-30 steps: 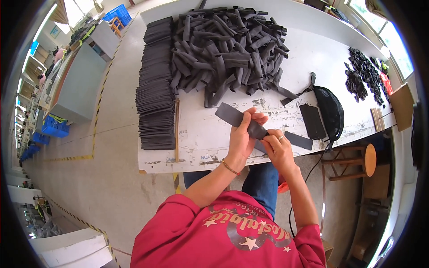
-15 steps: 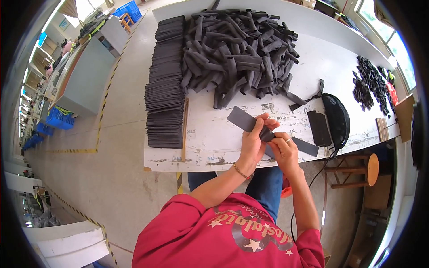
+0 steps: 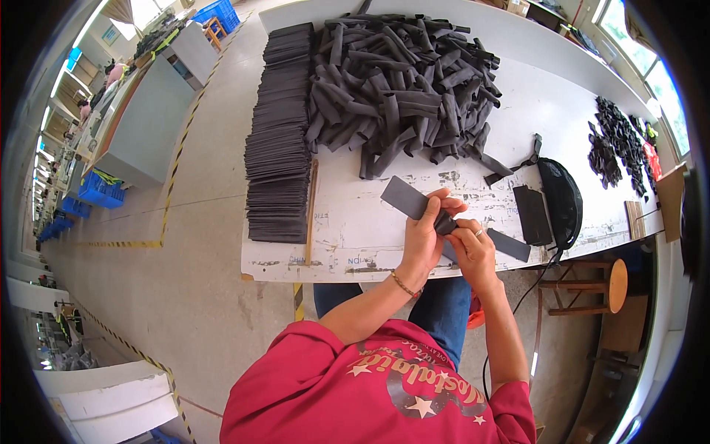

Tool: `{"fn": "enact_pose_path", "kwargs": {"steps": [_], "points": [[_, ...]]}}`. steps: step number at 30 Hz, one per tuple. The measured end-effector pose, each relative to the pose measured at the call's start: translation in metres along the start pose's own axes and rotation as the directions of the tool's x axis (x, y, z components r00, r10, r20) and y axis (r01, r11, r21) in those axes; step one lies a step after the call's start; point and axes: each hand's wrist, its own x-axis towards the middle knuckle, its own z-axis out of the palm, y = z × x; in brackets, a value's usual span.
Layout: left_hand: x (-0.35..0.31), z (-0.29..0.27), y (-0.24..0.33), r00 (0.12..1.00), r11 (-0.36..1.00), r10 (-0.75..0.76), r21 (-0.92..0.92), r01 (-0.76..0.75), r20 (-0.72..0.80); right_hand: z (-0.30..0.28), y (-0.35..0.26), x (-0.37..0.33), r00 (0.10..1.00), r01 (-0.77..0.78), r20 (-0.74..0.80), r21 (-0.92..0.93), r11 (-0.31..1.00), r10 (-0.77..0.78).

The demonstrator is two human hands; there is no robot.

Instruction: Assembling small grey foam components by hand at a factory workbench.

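Observation:
Both my hands meet over the table's near edge on a dark grey fabric strip [image 3: 404, 195]. My left hand [image 3: 423, 238] is closed on it, thumb on top, with the flat end sticking out toward the upper left. My right hand [image 3: 473, 251], a ring on one finger, pinches the folded dark part [image 3: 444, 223] between the hands. Fingers partly hide that fold. Beyond my right hand lies another dark flat length [image 3: 509, 246]; whether it joins the held strip I cannot tell.
A tall row of stacked dark strips [image 3: 278, 140] lines the table's left side, beside a thin wooden stick [image 3: 311, 214]. Rolled fabric tubes [image 3: 403, 96] are heaped at the back. To the right are a black pouch [image 3: 560, 203], a dark flat stack [image 3: 532, 214] and a wooden stool [image 3: 617, 286].
The view has shifted slightly, so the table and heap sit a little differently. My hands keep nearly the same grip, with the folded part turned slightly between the fingers.

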Motion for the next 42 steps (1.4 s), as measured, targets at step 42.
{"fn": "enact_pose_path", "kwargs": {"steps": [42], "points": [[0.015, -0.038, 0.057, 0.997, 0.999, 0.028, -0.040, -0.031, -0.073, 0.021, -0.013, -0.003, 0.863, -0.364, -0.140, 0.495, 0.789, 0.486]]}}
